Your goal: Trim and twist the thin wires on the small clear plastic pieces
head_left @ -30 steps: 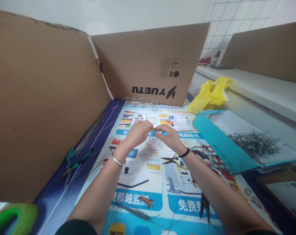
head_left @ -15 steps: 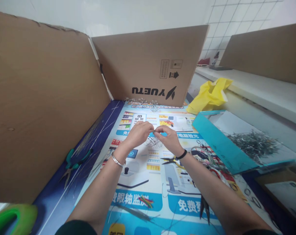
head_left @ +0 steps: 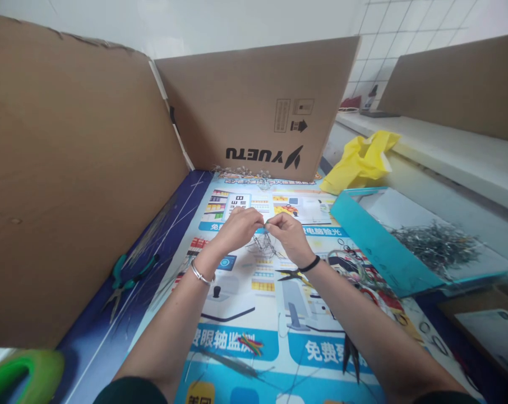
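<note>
Above the middle of the printed sheet [head_left: 237, 303], my left hand [head_left: 240, 225] and my right hand [head_left: 288, 234] meet fingertip to fingertip. Both are pinched on a small piece of thin wire work, with a greenish spot between the fingertips. Below them a loose tangle of fine dark wire [head_left: 263, 244] hangs or lies; I cannot tell which. Just under my right wrist are pliers [head_left: 291, 275] with dark jaws and yellow handles, lying on the sheet.
Teal-handled pliers [head_left: 125, 283] and loose wires lie at left. A teal box [head_left: 374, 247] at right holds silvery wire pieces [head_left: 437, 247]. Cardboard panels [head_left: 254, 106] stand behind and at left. Nearby are a yellow bag [head_left: 359, 165], coloured strands [head_left: 250, 344] and green tape [head_left: 39, 373].
Both hands stay nearly in place, fingertips still together. The wire tangle beneath them has shifted slightly and changed shape.
</note>
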Demonstrator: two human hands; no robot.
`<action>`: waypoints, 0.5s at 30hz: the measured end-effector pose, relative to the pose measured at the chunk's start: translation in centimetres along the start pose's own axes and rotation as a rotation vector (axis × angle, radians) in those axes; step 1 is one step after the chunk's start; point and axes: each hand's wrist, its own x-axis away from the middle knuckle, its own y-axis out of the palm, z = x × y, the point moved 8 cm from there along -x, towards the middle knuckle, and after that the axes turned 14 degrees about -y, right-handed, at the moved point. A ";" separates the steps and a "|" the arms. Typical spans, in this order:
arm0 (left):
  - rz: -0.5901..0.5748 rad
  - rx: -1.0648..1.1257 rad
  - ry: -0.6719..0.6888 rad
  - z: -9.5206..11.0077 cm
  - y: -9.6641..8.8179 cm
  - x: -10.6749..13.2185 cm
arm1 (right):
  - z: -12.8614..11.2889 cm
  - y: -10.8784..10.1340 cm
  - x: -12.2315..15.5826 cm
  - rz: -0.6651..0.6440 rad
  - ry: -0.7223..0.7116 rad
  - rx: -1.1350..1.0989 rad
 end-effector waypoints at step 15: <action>-0.026 0.064 -0.003 -0.5 -0.5 -0.1 | 0.5 0.4 0.0 -0.097 0.093 -0.028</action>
